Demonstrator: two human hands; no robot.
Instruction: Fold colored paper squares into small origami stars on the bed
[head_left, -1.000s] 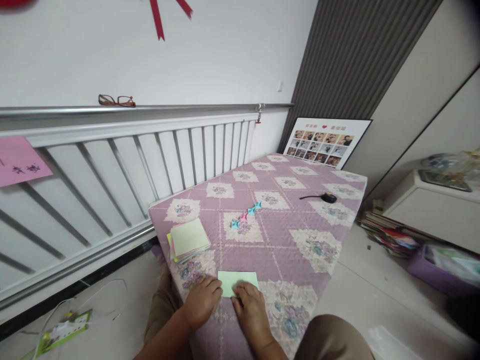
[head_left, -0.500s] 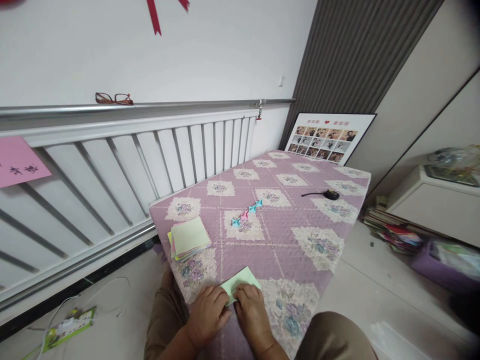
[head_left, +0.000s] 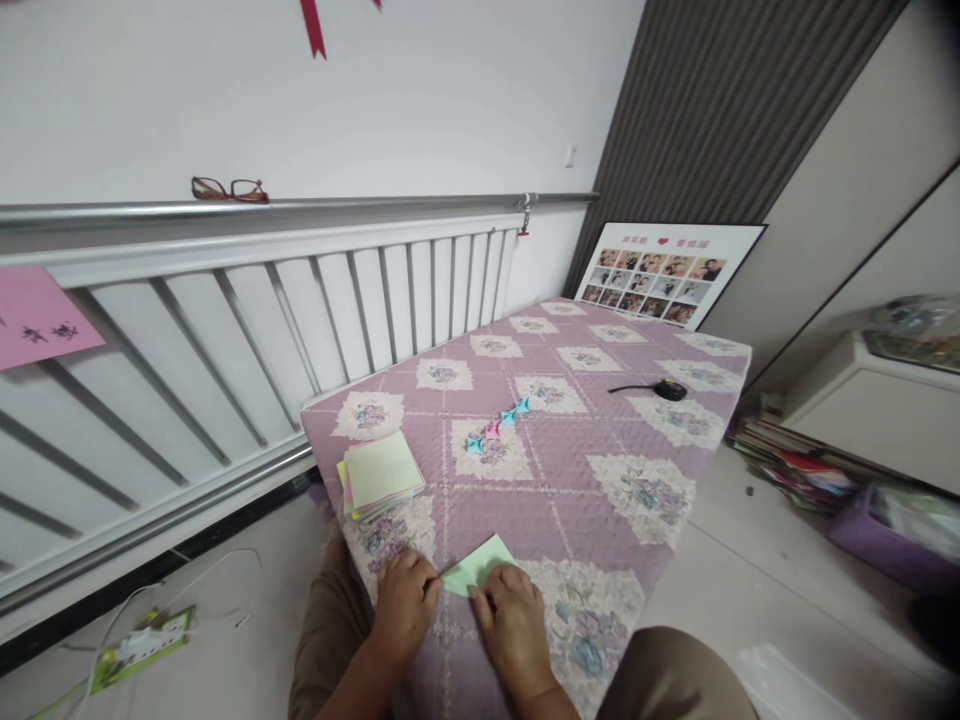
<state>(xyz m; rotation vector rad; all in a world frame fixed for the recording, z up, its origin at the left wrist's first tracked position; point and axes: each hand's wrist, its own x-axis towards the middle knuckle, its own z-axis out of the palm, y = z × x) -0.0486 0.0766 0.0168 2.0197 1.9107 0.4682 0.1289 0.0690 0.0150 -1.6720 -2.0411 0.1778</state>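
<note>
A folded piece of light green paper [head_left: 478, 562] lies on the near end of the table, one corner pointing away from me. My left hand [head_left: 407, 602] is closed at the paper's left tip, thumb and index finger pressed together there. Over its right part rests my right hand [head_left: 513, 612], fingers curled and pinching the near edge, hiding that side. Farther up the cloth sits a slanting row of small folded paper pieces [head_left: 493, 430], blue and one pink. To the left is a stack of coloured square paper [head_left: 384, 472], pale yellow on top.
A floral purple cloth [head_left: 555, 505] covers the table. A black object with a strap [head_left: 670, 390] lies at the right. White radiator [head_left: 360, 300] runs along the left; glasses [head_left: 229, 190] rest on the pipe above. A photo board [head_left: 667, 275] leans at the far end.
My left hand has shifted left, from the paper's near edge to its left tip. My right hand has moved slightly right over the paper. The view has shifted a little.
</note>
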